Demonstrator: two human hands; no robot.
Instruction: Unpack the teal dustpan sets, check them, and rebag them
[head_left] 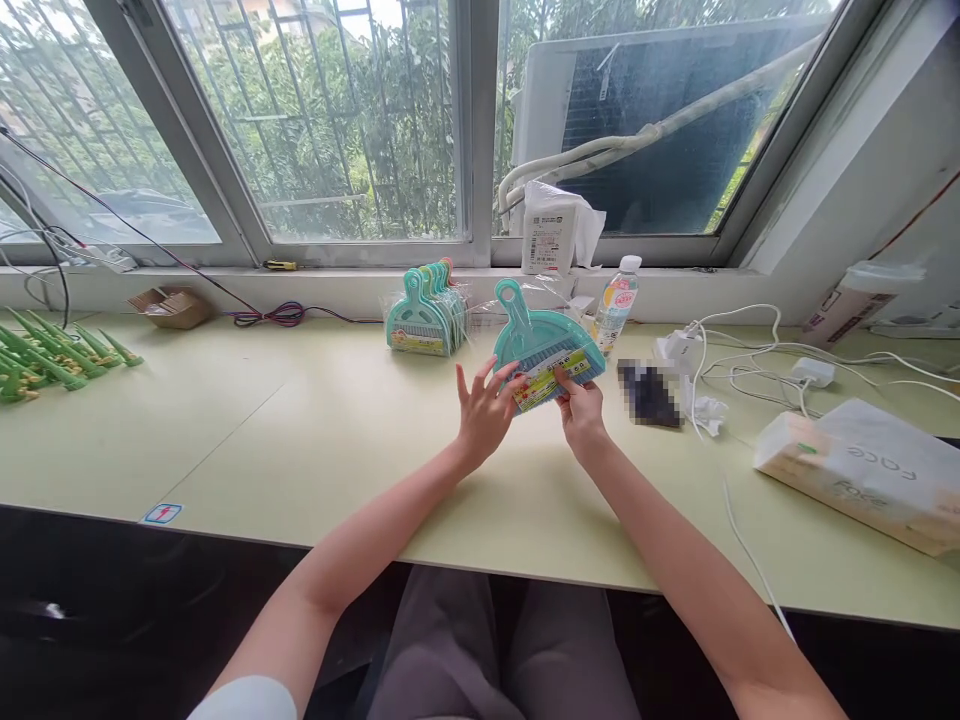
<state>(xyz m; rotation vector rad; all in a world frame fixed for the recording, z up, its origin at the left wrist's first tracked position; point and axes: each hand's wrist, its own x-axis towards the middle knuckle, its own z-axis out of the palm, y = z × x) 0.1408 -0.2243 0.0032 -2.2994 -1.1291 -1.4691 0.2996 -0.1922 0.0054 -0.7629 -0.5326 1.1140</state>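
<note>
A small teal dustpan-and-brush set [541, 345] with a yellow label is lifted above the pale green table [300, 430]. My right hand [579, 408] pinches its lower edge near the label. My left hand [486, 405] has its fingers spread, the fingertips touching the set's left edge without wrapping it. A pack of several more teal sets [426, 315] stands in clear wrapping at the back of the table, just left of the held one.
A plastic bottle [616, 303], a white bag [555, 232], chargers with white cables [750, 360], a dark blurred object [649, 393] and a tissue pack [862, 470] lie to the right. Green plastic pieces [45, 360] and a small cardboard box [171, 306] sit far left.
</note>
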